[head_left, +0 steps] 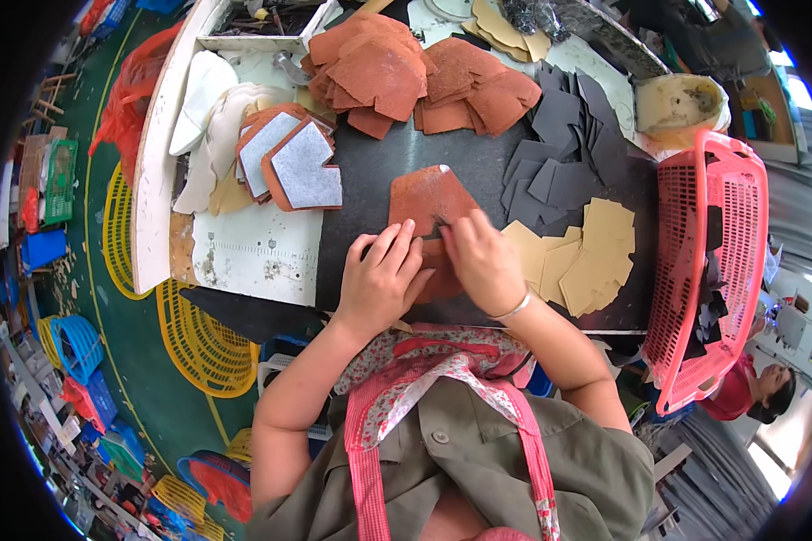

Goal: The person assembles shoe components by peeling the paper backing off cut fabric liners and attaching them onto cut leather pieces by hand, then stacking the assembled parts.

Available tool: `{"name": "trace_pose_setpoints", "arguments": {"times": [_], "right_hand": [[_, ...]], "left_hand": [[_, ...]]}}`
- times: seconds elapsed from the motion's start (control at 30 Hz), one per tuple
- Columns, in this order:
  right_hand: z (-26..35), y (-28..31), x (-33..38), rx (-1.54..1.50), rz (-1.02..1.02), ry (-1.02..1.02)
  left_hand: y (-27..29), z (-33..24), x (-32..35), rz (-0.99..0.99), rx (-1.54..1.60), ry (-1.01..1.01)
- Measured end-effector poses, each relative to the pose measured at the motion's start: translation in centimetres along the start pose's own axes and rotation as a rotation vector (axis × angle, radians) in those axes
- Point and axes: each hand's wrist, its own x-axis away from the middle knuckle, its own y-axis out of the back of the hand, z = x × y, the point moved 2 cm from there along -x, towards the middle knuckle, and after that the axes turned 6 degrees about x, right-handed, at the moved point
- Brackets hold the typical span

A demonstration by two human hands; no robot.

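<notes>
A rust-brown cut piece of leather (427, 197) lies on the dark mat (361, 194) in front of me. My left hand (382, 275) presses flat on its near edge, fingers together. My right hand (484, 261) pinches the same piece from the right, with a silver bangle on the wrist. To the right of my hands lies a fan of tan cut pieces (579, 259). Dark grey pieces (559, 153) are heaped behind them. A big heap of rust-brown pieces (406, 77) sits at the far side of the mat.
Brown pieces with grey linings (293, 162) and white pieces (209, 104) lie at the left on the white table (253, 252). A pink plastic basket (713, 261) stands at the right, a cream tub (681, 104) behind it. Yellow baskets (198, 338) lie on the green floor. Another person (758, 388) is at lower right.
</notes>
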Motion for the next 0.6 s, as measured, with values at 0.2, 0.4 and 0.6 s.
{"name": "trace_pose_setpoints", "arguments": {"times": [0.2,0.4,0.6], "right_hand": [[-1.2,1.7,0.0,-0.012,-0.077,-0.224],[-1.1,1.0,0.3,-0.002,-0.040,-0.270],[0.2,0.7,0.2,-0.101,-0.027,-0.188]], "left_hand": [[0.1,0.1,0.1,0.000,-0.006,0.008],[-0.1,0.2,0.2,-0.011,0.007,0.018],[-0.1,0.0,0.2,-0.003,0.016,0.028]]}}
